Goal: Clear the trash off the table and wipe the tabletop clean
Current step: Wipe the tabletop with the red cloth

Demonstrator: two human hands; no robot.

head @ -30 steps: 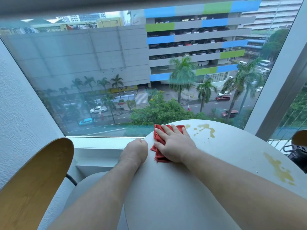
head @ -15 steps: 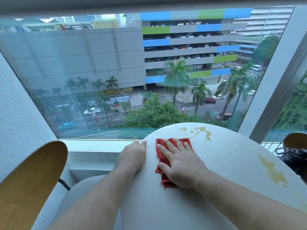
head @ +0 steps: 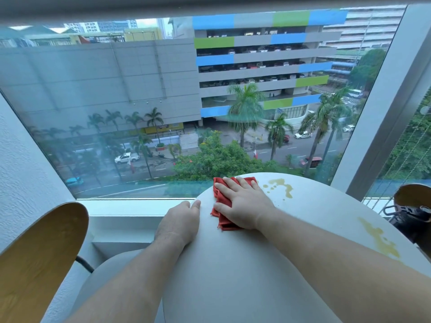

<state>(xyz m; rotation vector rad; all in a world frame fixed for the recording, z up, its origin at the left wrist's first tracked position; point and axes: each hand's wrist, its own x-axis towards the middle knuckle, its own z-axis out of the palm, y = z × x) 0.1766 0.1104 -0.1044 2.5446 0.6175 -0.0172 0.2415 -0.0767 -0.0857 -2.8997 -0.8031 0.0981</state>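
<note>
Tabletop (head: 233, 276), white, round, trash gone, wiping under way: I kept my right hand (head: 242, 206) spread flat on the red cloth (head: 221, 206) at its far edge, left hand (head: 179, 221) loosely curled on the rim, yellow spills (head: 283, 186) likely next.

A wide window (head: 186, 101) fills the far wall and looks down on a parking building, palm trees and a street with cars in soft daylight. Left of the window stands a textured white wall (head: 25, 164), with a wooden chair back (head: 39, 257) below it. Right of the window rises a pale frame post (head: 382, 108).
</note>
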